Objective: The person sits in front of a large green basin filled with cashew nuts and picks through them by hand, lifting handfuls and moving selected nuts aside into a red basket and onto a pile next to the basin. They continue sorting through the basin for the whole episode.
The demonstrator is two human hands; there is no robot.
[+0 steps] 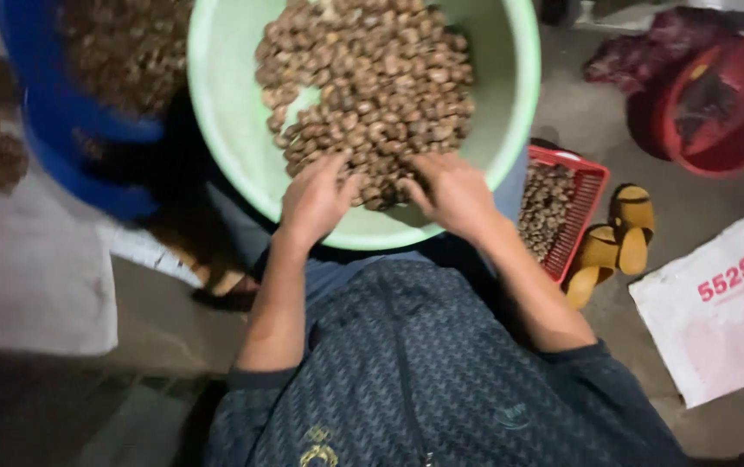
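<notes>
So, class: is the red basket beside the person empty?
No. The red basket holds a heap of the same small brown nuts that fill the green basin.

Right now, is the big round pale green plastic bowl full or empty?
Partly full: the pale green plastic bowl holds a heap of small brown nuts, with bare green around them.

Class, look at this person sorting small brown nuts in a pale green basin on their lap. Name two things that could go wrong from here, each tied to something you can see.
1. The pale green basin seems to rest on the lap, with both the left hand and right hand in the brown nuts, not on the rim; it might tip.
2. The nuts are heaped near the basin's near edge, so some could spill toward the red basket or the yellow sandals.
</notes>
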